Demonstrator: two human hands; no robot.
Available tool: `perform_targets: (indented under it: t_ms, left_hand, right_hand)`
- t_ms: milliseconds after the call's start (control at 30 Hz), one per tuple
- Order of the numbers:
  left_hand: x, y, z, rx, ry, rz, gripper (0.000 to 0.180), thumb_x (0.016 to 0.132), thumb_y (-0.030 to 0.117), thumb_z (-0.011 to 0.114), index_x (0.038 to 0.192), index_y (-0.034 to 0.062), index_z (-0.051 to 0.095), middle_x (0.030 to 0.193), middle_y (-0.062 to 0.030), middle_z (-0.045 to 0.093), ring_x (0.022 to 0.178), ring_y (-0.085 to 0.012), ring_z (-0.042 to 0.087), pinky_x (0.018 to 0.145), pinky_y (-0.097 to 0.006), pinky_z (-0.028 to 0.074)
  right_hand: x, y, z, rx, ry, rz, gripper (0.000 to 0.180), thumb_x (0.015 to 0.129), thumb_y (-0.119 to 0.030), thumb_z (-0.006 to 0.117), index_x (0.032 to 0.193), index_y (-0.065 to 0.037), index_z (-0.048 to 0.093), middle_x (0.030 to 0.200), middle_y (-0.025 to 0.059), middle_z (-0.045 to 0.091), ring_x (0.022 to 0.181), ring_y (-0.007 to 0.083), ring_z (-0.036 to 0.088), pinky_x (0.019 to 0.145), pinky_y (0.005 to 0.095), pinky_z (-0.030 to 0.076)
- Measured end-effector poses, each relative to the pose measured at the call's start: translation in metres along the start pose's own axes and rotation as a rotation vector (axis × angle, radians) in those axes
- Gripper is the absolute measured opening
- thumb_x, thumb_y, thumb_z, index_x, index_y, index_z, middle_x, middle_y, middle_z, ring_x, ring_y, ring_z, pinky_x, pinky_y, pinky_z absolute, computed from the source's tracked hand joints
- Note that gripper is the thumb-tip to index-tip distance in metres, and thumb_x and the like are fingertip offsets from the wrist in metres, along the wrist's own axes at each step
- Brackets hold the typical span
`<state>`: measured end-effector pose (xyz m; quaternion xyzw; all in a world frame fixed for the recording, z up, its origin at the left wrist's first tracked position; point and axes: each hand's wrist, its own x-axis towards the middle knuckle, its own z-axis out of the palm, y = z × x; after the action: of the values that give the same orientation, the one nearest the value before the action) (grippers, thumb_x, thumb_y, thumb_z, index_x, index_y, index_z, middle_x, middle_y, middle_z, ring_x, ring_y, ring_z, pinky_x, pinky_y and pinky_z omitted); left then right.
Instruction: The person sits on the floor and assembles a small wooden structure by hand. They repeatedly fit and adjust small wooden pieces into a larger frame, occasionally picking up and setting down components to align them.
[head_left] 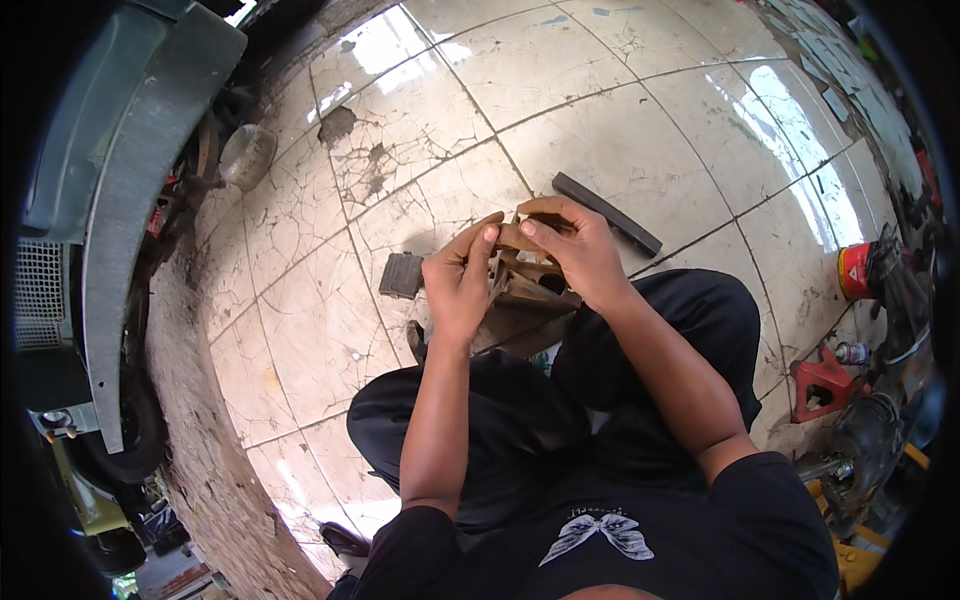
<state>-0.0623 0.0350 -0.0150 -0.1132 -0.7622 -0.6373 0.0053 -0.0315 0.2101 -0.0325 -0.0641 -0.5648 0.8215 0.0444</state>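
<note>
Both of my hands pinch a small brown, slightly curved strip (516, 238) between them; it could be sandpaper or thin metal, I cannot tell. My left hand (462, 275) grips its left end between thumb and fingers. At the other end, my right hand (572, 245) presses it with the thumb. Just below sits a worn, rusty brown metal part (535, 290) with a round dark hole, between my knees and partly covered by my hands. A dark rectangular block (402, 275) lies on the floor left of my left hand. Beyond my right hand rests a long dark bar (608, 215).
Cracked cream floor tiles (570, 110) spread around me. On the left stands a vehicle with a grey bumper (150, 170), a rounded metal piece (247, 157) beside it. To the right are a red tin (853, 271), a red stand (825, 383) and dark machine parts (870, 435).
</note>
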Motion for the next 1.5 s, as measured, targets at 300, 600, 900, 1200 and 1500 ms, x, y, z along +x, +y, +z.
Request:
perform_targets:
  t_ms: [300, 600, 900, 1200, 1500]
  left_hand:
    - [0.006, -0.018, 0.01, -0.092, -0.002, -0.109, 0.029, 0.107, 0.02, 0.07, 0.114, -0.0059, 0.079, 0.092, -0.0074, 0.08, 0.083, -0.0076, 0.068, 0.076, -0.026, 0.055]
    - [0.009, -0.014, 0.009, 0.002, -0.037, -0.137, 0.023, 0.097, 0.011, 0.081, 0.116, -0.0024, 0.08, 0.092, -0.0094, 0.082, 0.083, -0.0099, 0.074, 0.077, -0.025, 0.056]
    - [0.015, -0.021, 0.011, 0.052, -0.042, -0.144, 0.02, 0.096, 0.012, 0.082, 0.113, 0.0005, 0.08, 0.082, -0.007, 0.078, 0.076, -0.0129, 0.073, 0.074, -0.028, 0.057]
    - [0.024, -0.053, 0.02, -0.233, -0.308, -0.116, 0.04, 0.104, 0.035, 0.072, 0.123, -0.0008, 0.071, 0.104, -0.0072, 0.073, 0.102, -0.0149, 0.064, 0.093, -0.032, 0.051]
    - [0.019, -0.059, 0.013, -0.469, -0.312, -0.266, 0.029, 0.106, 0.03, 0.07, 0.109, 0.0013, 0.07, 0.095, 0.0001, 0.067, 0.091, -0.0097, 0.059, 0.085, -0.027, 0.047]
  right_hand:
    - [0.002, -0.001, -0.008, 0.016, 0.06, 0.057, 0.034, 0.094, -0.008, 0.084, 0.124, 0.0, 0.071, 0.108, 0.0062, 0.074, 0.099, 0.0112, 0.071, 0.086, 0.0267, 0.058]
    - [0.005, -0.004, -0.001, -0.194, 0.01, 0.013, 0.029, 0.094, -0.002, 0.081, 0.122, 0.003, 0.072, 0.111, 0.0053, 0.075, 0.101, 0.0103, 0.07, 0.092, 0.0269, 0.057]
    - [0.016, -0.021, -0.019, -0.347, -0.097, -0.023, 0.021, 0.099, -0.003, 0.071, 0.119, 0.002, 0.076, 0.112, 0.0078, 0.072, 0.094, 0.0123, 0.071, 0.085, 0.0275, 0.058]
    - [0.018, -0.008, -0.025, -0.393, 0.044, -0.065, 0.021, 0.098, -0.012, 0.076, 0.114, 0.002, 0.079, 0.105, 0.0082, 0.074, 0.084, 0.0129, 0.07, 0.076, 0.0272, 0.057]
    - [-0.005, 0.016, -0.03, -0.539, 0.024, -0.046, 0.02, 0.088, -0.013, 0.082, 0.105, -0.004, 0.082, 0.093, 0.006, 0.081, 0.085, 0.0117, 0.074, 0.08, 0.0284, 0.057]
